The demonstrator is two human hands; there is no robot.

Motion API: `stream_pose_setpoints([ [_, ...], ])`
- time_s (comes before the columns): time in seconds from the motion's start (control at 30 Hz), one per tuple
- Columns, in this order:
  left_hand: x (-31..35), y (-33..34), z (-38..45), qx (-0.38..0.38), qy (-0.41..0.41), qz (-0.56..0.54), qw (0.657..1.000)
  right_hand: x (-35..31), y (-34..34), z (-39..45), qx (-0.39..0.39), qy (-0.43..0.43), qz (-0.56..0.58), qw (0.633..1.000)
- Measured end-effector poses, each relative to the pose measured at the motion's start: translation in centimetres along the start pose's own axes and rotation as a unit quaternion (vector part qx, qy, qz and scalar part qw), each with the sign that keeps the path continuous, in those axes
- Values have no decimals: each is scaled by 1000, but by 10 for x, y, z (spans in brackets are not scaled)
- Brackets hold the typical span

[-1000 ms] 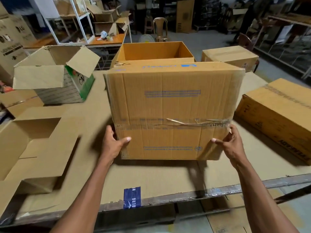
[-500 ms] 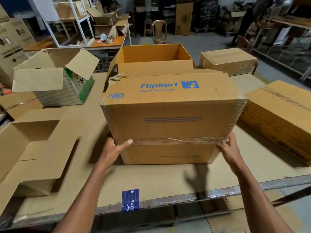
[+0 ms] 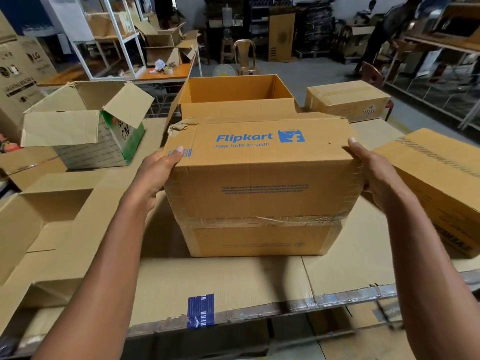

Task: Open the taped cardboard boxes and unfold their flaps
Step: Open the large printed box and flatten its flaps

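Flipkart box (image 3: 259, 178) gripped at both ends.
Left hand (image 3: 155, 172) and right hand (image 3: 374, 170) fingers curl around its upper edges.

Plastic chair (image 3: 244, 57) and small fan (image 3: 224, 70) beyond the cardboard-covered table (image 3: 233, 279).

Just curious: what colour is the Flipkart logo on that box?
Blue, on the brown box; clearest in the head view.

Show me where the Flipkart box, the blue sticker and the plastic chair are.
Flipkart box (image 3: 262, 188): head view, on its front face.
Blue sticker (image 3: 200, 311): head view, middle of the sticker at the table edge.
Plastic chair (image 3: 244, 51): head view, on its backrest.
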State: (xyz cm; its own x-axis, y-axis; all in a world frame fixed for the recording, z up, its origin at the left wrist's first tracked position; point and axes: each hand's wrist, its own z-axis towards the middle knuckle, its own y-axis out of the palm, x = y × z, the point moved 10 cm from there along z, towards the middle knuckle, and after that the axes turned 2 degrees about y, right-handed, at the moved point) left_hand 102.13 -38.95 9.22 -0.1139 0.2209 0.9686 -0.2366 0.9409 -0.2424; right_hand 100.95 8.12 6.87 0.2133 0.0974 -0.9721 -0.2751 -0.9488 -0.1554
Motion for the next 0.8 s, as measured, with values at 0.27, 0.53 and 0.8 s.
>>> stream_pose_setpoints([
  [0.27,-3,-6,-8,-12,64,-50,997,7,-12,-4,-13,-24,22,999],
  [0.53,-40,-17,-18,20,102,-59,993,28,-5,-10,-92,-87,116,985],
  [0.8,-122,-3,-60,63,79,-11,995,139,-3,-19,-30,-35,156,987],
])
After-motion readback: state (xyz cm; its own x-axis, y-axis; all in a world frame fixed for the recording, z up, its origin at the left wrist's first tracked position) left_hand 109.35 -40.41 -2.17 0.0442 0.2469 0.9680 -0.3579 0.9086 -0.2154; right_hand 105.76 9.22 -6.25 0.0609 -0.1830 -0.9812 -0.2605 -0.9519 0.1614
